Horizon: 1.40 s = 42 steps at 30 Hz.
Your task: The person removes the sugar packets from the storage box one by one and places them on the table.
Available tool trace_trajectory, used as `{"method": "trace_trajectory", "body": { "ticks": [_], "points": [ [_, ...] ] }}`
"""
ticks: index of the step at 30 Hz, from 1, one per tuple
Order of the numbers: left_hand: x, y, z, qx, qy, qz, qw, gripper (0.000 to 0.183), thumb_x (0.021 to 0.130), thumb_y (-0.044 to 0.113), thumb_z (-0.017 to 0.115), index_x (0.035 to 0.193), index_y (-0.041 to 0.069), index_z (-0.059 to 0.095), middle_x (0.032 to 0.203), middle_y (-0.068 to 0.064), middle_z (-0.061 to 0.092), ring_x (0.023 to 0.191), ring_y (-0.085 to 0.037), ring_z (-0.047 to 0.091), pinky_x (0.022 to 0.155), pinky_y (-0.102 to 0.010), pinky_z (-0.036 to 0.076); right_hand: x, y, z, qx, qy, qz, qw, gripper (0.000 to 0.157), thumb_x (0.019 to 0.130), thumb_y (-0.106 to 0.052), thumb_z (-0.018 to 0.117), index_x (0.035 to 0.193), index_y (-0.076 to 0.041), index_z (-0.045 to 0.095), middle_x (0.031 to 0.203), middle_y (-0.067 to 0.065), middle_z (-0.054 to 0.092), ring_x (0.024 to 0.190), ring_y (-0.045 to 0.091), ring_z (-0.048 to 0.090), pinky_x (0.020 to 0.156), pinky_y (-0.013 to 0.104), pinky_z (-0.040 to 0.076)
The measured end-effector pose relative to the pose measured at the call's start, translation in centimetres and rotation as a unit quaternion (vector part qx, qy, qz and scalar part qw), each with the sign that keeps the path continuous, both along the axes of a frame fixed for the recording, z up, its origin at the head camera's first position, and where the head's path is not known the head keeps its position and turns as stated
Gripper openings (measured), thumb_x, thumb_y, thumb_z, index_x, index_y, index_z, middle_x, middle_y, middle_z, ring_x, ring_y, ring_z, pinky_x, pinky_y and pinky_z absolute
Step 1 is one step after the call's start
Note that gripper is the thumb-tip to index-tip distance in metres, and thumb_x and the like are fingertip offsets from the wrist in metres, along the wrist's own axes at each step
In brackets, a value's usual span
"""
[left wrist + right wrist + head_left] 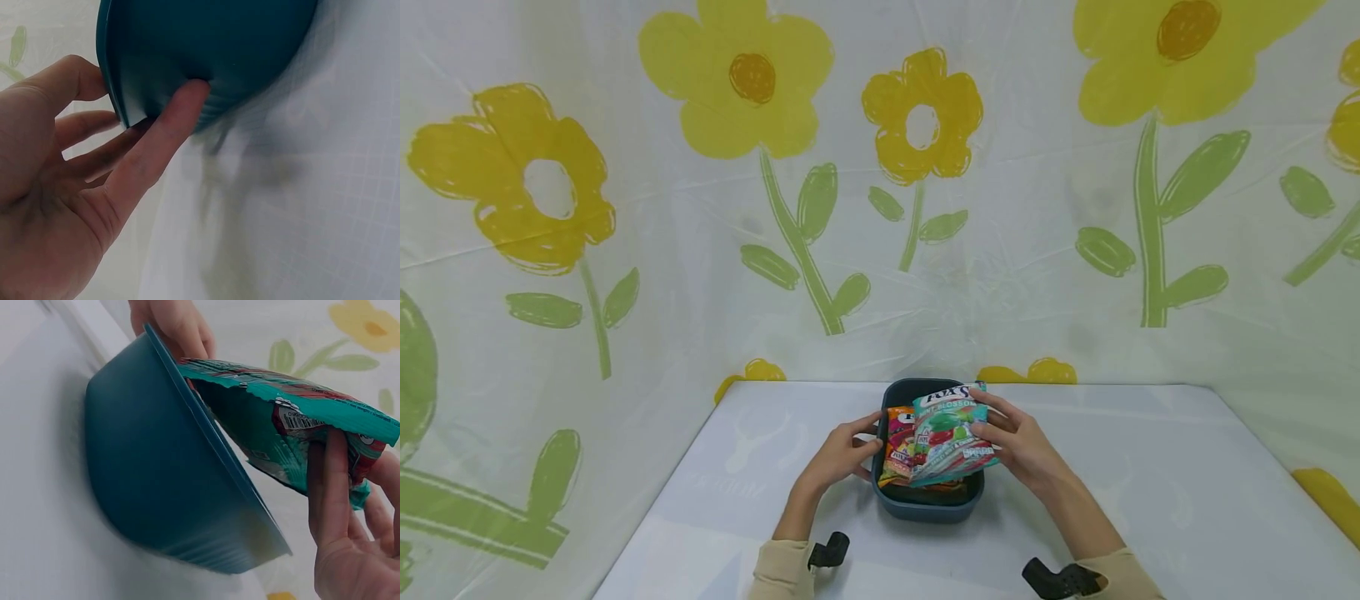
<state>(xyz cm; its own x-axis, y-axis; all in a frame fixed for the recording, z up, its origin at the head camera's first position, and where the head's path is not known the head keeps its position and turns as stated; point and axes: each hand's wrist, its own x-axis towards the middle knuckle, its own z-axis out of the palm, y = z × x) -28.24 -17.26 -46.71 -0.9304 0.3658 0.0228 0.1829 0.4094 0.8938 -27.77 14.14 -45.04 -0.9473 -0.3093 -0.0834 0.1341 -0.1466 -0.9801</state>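
Observation:
A dark blue-green plastic bin (928, 510) stands on the white table, with colourful candy bags inside. My left hand (838, 458) grips its left side; in the left wrist view the thumb presses the outer wall (206, 50) while other fingers meet the rim. My right hand (1026, 446) holds a teal candy bag (951, 446) by its right side, fingers beneath in the right wrist view. The teal bag is tilted over the bin's opening, its right part sticking out past the rim. An orange and pink bag (897, 454) lies in the bin, partly covered by it.
The white table (715, 508) reaches back to a hanging sheet (1000, 275) printed with yellow flowers. A black device (831, 550) is worn on the left wrist, and another black device (1056, 579) on the right.

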Motion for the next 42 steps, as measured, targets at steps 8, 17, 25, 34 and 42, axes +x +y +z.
{"method": "trace_trajectory", "body": {
  "ticks": [8,17,25,34,42],
  "points": [
    [0.0,0.0,0.0,-0.003,0.001,0.005,1.0,0.056,0.097,0.018,0.056,0.15,0.011,0.041,0.133,-0.023,0.056,0.098,-0.023,0.066,0.061,-0.034,0.062,0.2,1.2,0.0,-0.014,-0.004,-0.012,1.0,0.062,0.095,-0.019,0.064,0.151,-0.026,0.038,0.147,0.009,0.044,0.114,0.021,0.059,0.093,0.03,0.058],
    [0.0,-0.1,0.0,0.014,-0.004,0.007,0.9999,0.056,0.096,0.017,0.058,0.149,0.013,0.042,0.133,-0.022,0.056,0.097,-0.023,0.066,0.061,-0.037,0.063,0.3,2.6,0.4,-0.015,0.015,-0.018,1.0,0.061,0.097,-0.019,0.062,0.152,-0.026,0.036,0.137,-0.001,0.051,0.114,0.019,0.059,0.093,0.029,0.058],
    [0.0,0.1,0.1,0.017,-0.012,0.012,0.9997,0.056,0.095,0.018,0.059,0.149,0.015,0.043,0.133,-0.022,0.056,0.098,-0.024,0.066,0.062,-0.039,0.063,0.5,3.9,0.4,-0.047,0.013,-0.026,0.998,0.061,0.098,-0.015,0.058,0.153,-0.025,0.034,0.128,-0.01,0.06,0.107,0.015,0.062,0.089,0.027,0.059],
    [-0.1,0.0,-0.1,0.007,-0.014,0.016,0.9997,0.057,0.095,0.018,0.059,0.15,0.013,0.042,0.133,-0.022,0.056,0.098,-0.023,0.065,0.062,-0.037,0.063,0.4,5.4,0.4,-0.075,0.033,-0.034,0.996,0.058,0.1,-0.013,0.054,0.153,-0.027,0.035,0.126,-0.012,0.062,0.105,0.011,0.063,0.087,0.025,0.059],
    [-0.1,0.0,0.0,0.003,-0.011,0.015,0.9998,0.056,0.096,0.018,0.057,0.15,0.013,0.041,0.134,-0.022,0.055,0.098,-0.023,0.065,0.062,-0.036,0.063,0.3,6.6,0.4,-0.093,0.026,-0.059,0.994,0.053,0.099,-0.013,0.056,0.148,-0.027,0.041,0.123,-0.01,0.062,0.103,0.01,0.063,0.087,0.023,0.059]
  ]
}}
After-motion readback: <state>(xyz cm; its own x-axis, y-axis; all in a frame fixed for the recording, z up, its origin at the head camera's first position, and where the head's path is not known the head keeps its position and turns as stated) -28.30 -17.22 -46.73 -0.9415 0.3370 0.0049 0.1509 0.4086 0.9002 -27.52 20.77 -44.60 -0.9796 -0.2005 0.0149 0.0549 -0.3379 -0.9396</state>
